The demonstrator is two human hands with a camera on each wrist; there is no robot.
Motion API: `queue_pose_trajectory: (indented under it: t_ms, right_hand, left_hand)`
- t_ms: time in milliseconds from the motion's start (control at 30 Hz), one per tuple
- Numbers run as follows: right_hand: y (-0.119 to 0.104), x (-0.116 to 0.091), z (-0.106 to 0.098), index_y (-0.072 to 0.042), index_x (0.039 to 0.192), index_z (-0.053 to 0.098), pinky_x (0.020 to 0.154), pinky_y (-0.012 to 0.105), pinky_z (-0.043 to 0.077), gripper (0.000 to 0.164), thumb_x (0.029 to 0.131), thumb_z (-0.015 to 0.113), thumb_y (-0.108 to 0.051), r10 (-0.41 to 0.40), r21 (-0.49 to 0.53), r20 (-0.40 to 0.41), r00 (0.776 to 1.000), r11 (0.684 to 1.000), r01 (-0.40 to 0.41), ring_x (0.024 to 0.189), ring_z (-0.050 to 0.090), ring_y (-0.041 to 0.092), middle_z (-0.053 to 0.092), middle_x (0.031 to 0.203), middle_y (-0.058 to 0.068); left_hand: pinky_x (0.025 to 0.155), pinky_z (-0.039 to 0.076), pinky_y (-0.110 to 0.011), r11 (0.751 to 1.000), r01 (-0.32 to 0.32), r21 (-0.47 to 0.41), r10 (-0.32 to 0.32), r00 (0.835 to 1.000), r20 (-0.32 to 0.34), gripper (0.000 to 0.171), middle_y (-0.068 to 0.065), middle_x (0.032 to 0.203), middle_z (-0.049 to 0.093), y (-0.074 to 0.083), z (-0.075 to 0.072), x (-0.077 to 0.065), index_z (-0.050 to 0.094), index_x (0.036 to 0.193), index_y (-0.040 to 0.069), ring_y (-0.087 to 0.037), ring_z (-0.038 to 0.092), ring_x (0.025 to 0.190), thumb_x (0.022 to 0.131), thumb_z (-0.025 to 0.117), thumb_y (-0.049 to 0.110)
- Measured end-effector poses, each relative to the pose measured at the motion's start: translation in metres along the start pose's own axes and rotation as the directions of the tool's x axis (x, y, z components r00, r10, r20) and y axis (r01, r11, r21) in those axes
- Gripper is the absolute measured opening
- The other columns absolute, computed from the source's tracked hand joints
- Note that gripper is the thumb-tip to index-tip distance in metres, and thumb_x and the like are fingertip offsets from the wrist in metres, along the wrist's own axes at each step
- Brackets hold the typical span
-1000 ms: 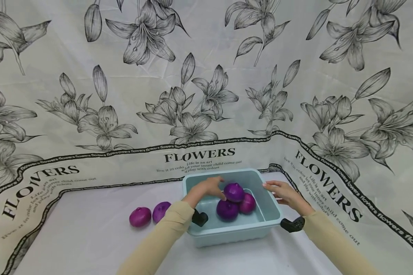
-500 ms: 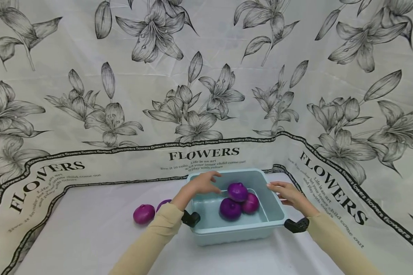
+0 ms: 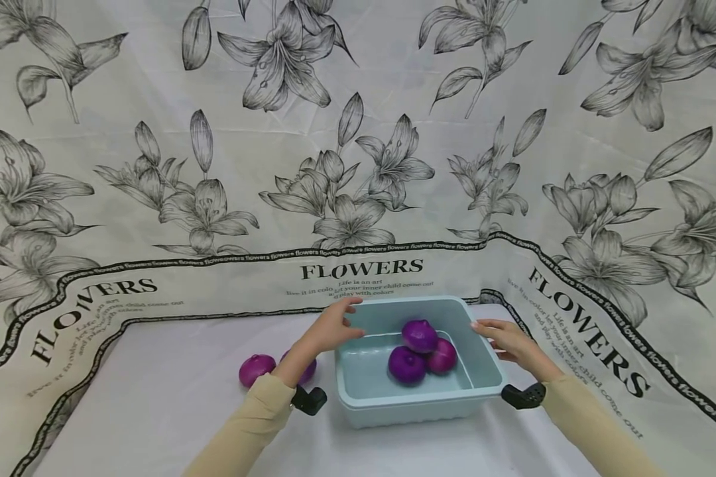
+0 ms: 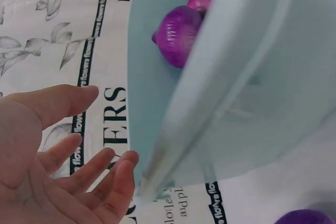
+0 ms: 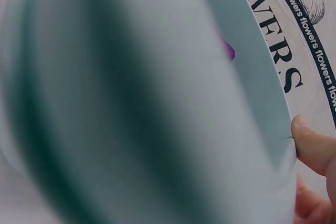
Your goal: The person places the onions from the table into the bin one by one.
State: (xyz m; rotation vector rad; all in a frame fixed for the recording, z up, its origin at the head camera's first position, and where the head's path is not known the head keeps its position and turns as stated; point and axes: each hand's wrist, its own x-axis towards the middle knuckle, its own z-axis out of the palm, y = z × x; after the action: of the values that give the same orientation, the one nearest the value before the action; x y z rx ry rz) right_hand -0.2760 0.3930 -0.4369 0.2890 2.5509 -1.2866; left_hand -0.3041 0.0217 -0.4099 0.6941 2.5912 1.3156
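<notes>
The person's left hand (image 3: 328, 330) hangs over the left end of the pale blue bin (image 3: 420, 400), thumb and fingers spread apart with nothing between them. From the left wrist, I see its fingertips close to the bin's rim; whether they touch it I cannot tell. The right hand (image 3: 513, 341) is at the opposite end, fingers loosely extended, its thumb tip touching the rim near the far corner. The two hands are well apart, with the bin between them.

Three purple onions sit together inside the bin, right of its middle: a dark onion (image 3: 407, 366) in front, a redder onion (image 3: 443, 358) to its right, and a third, the upper onion (image 3: 419, 336), behind and leaning against both. Outside, on the white table (image 3: 155, 411) left of the bin, lie a reddish onion (image 3: 256, 370) and, beside it, a half-hidden onion (image 3: 307, 372) partly behind the left wrist.

Both sleeves are beige, and each wrist carries a black device, the left device (image 3: 308, 401) and the right device (image 3: 524, 396). Behind hangs a cloth (image 3: 370, 218) printed with lilies and "FLOWERS".
</notes>
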Motion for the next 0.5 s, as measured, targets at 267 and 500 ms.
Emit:
queue_pose_trajectory:
  t_ms: [267,500]
  right_hand:
    - [-0.001,-0.003,-0.003,0.008,0.146,0.027,0.095,0.052,0.049,0.079,0.096,0.048,-0.050,-0.015,-0.003,0.021,1.000,1.000,0.015,0.123,0.050,0.044,0.041,0.142,0.031]
    - [-0.003,-0.002,0.000,0.008,0.145,0.028,0.093,0.051,0.050,0.079,0.096,0.047,-0.051,-0.006,-0.015,0.001,1.000,1.000,0.006,0.117,0.054,0.041,0.044,0.140,0.031]
  left_hand:
    - [0.088,0.055,-0.044,0.999,-0.026,-0.044,0.020,0.991,-0.130,0.061,-0.022,0.129,0.057,-0.017,-0.002,-0.018,0.044,0.139,0.006,-0.037,0.060,0.110,0.085,0.070,0.011]
    - [0.084,0.056,-0.043,0.994,-0.035,-0.102,0.013,0.978,-0.207,0.055,-0.024,0.127,0.056,-0.031,-0.006,-0.032,0.046,0.136,0.004,-0.040,0.060,0.108,0.086,0.067,0.007]
